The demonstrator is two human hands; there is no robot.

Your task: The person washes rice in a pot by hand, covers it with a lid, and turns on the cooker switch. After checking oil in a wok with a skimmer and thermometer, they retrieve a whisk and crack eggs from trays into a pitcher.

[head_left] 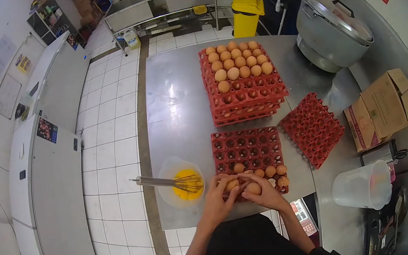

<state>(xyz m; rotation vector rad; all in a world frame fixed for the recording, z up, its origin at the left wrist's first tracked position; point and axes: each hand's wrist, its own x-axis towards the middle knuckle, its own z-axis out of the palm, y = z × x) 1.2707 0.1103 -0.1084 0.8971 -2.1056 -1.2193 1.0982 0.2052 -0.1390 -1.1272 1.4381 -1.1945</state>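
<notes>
My left hand [219,194] is closed around a brown egg [232,184], and my right hand [266,195] is closed around another egg [253,189]. Both hands meet over the near edge of a red egg tray [246,145]. More brown eggs [271,171] sit in the tray's near rows, partly hidden by my fingers; its far cups hold none. Left of my hands stands a translucent bowl [171,172] with yellow beaten egg [185,193] in it. A metal whisk [170,182] rests across the bowl, its handle over the left rim.
Beyond the tray rises a stack of red trays [251,111] topped with eggs. To the right are a separate red tray [313,130], a cardboard box [384,108], a translucent bucket [361,188] and a big lidded metal pot [331,30]. The steel table [171,95] ends near my body.
</notes>
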